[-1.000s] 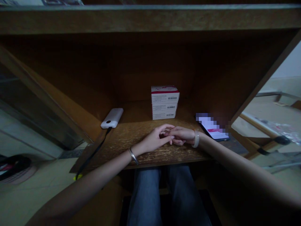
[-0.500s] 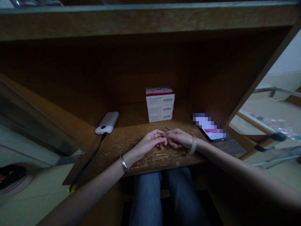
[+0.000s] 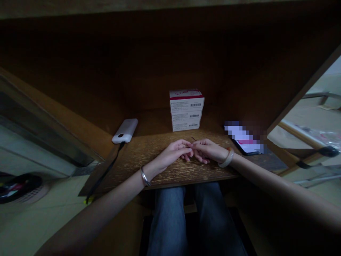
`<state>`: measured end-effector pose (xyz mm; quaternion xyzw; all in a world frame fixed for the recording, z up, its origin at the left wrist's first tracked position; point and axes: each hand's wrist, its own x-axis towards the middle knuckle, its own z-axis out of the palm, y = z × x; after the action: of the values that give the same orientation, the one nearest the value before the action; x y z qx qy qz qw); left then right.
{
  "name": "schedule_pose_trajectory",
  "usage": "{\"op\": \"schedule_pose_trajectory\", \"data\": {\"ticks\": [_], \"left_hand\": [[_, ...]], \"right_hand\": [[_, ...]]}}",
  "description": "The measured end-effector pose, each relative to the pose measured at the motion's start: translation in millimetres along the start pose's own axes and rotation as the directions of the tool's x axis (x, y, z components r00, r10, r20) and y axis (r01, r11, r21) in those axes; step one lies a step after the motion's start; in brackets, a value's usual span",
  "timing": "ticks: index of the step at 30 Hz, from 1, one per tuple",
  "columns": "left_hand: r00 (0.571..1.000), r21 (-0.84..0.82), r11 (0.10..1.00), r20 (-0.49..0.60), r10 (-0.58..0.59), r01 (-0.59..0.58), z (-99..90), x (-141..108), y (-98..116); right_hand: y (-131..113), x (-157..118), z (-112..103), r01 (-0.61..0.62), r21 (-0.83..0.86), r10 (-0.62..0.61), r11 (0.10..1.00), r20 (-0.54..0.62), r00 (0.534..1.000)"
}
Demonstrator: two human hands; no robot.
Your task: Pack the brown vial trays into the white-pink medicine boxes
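Observation:
My left hand [image 3: 174, 153] and my right hand [image 3: 209, 150] meet above the worn wooden desk surface [image 3: 149, 160], fingertips touching. Both have their fingers curled and closed; whatever may be pinched between them is too small to make out. A thin dark strand [image 3: 193, 138] shows just beyond the fingertips. Behind the hands stands a stack of white boxes [image 3: 186, 110] with a red-edged top and barcodes on the front. To the left lies a white power bank [image 3: 125, 131] with a black strap. A phone [image 3: 246, 142] with a lit, partly blurred screen is on the right.
Wooden side walls and a dark back panel [image 3: 149, 85] enclose the desk surface. A basket [image 3: 29, 192] with things in it stands on the floor at the left. At the right is a metal and wooden frame [image 3: 303, 135]. My legs are below the desk's front edge.
The camera view has shifted, so the desk and its objects appear higher and further right. The fingers of my right hand have spread slightly below the touching fingertips.

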<state>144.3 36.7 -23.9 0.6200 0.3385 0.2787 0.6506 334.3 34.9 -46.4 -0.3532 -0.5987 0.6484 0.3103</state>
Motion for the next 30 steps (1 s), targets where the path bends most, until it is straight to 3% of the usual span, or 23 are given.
{"op": "schedule_pose_trajectory", "data": {"ticks": [17, 20, 23, 26, 30], "left_hand": [[0.999, -0.053, 0.998, -0.033, -0.023, 0.021, 3.8, -2.7, 4.5], [0.994, -0.088, 0.996, -0.098, -0.041, 0.033, 2.7, -1.2, 2.5], [0.967, -0.16, 0.987, -0.246, -0.07, 0.03, -5.4, 2.6, 1.9], [0.905, -0.229, 0.973, -0.408, -0.121, 0.027, -22.2, 8.6, 6.0], [0.809, -0.253, 0.967, -0.561, -0.178, 0.038, -49.1, 22.9, 22.1]], "right_hand": [[-3.2, -0.9, 4.2, -0.026, 0.041, 0.028, 0.999, -0.041, 0.999], [-4.0, -0.1, 4.8, -0.033, 0.074, 0.038, 0.997, -0.064, 0.997], [-6.0, 3.0, 2.2, -0.008, 0.12, 0.027, 0.993, -0.157, 0.987], [-9.6, 8.0, -8.7, 0.083, 0.168, -0.019, 0.982, -0.354, 0.935], [-19.5, 18.3, -36.5, 0.135, 0.187, 0.001, 0.973, -0.591, 0.807]]}}
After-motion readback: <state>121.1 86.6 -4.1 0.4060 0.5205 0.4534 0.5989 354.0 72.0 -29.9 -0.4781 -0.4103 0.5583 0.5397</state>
